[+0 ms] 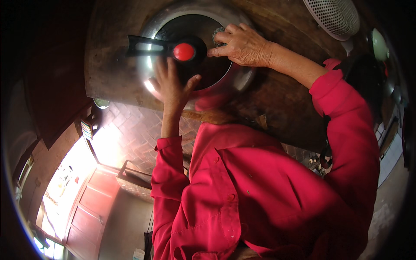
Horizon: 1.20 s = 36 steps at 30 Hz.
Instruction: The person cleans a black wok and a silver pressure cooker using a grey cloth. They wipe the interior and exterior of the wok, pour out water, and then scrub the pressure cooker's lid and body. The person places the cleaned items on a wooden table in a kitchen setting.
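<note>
A large round metal pot (242, 76) or basin with a dark inside stands on a wooden table (113, 74). Over it lies a black piece (148, 45) with a long handle and a round red knob (184, 52). My right hand (242, 45) pinches a grey scouring pad (218, 32) at the far right part of the dark round surface. My left hand (174, 81), slightly blurred, is spread at the near left side, its fingertips just below the black handle. Whether they touch it, I cannot tell.
A white perforated colander (338, 18) lies at the upper right, with a pale green bowl (379, 44) beyond it. The table's near edge (208, 116) runs in front of my body. Below are a brick floor (130, 130), a wooden bench-like piece (135, 182) and a red door (92, 208) at a bright doorway.
</note>
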Each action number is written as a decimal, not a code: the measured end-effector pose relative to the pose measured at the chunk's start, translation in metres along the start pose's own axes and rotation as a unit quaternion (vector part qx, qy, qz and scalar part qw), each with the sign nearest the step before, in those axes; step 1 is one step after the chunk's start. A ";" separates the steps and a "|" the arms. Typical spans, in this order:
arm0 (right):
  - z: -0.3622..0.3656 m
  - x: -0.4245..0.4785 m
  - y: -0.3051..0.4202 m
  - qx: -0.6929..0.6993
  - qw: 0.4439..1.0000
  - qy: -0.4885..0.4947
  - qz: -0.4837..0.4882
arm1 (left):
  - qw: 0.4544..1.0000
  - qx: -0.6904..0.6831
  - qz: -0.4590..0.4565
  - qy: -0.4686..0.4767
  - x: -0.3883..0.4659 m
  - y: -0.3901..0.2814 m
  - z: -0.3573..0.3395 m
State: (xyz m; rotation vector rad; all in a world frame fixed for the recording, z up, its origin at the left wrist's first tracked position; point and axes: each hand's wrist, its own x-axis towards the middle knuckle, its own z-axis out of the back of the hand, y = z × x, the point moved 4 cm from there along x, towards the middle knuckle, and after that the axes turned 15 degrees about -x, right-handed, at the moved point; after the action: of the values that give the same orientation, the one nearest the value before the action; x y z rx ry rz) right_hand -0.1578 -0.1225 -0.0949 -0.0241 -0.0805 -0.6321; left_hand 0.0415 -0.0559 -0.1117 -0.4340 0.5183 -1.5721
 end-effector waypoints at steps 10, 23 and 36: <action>0.002 -0.004 -0.001 -0.010 1.000 0.000 -0.026 | 1.000 -0.003 -0.002 -0.006 0.001 -0.001 0.000; 0.004 -0.008 0.008 -0.010 0.999 -0.018 -0.041 | 1.000 -0.008 0.000 -0.007 0.000 0.000 -0.002; 0.005 -0.010 0.014 0.025 0.996 0.029 -0.075 | 1.000 -0.020 0.007 -0.007 0.000 0.000 -0.002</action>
State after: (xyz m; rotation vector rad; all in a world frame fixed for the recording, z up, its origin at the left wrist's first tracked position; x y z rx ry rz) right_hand -0.1579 -0.1045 -0.0904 0.0484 -0.0423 -0.7806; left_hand 0.0401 -0.0554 -0.1129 -0.4708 0.5414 -1.5469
